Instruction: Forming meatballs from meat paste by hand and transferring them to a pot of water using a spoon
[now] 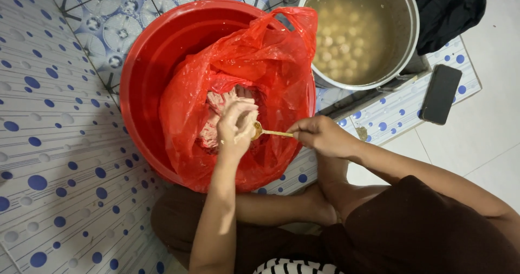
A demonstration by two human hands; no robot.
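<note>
Here, largest first:
Red basin (146,73): sitting on the tiled floor, keeping the red plastic bag (260,63) spread open inside it.
Metal pot (401,52): standing just beside, holding pale balls in cloudy liquid.
Pink paste (216,117): lying in the bag.
Left hand (236,126): fingers curling around a lump of paste over the bag.
Right hand (320,135): pinching the spoon (265,131), its bowl touching the lump.

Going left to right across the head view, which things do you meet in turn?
Round red plastic basin → left hand squeezing pale paste → gold metal spoon → right hand holding the spoon → large metal pot of cloudy broth with pale balls → flat black phone.
</note>
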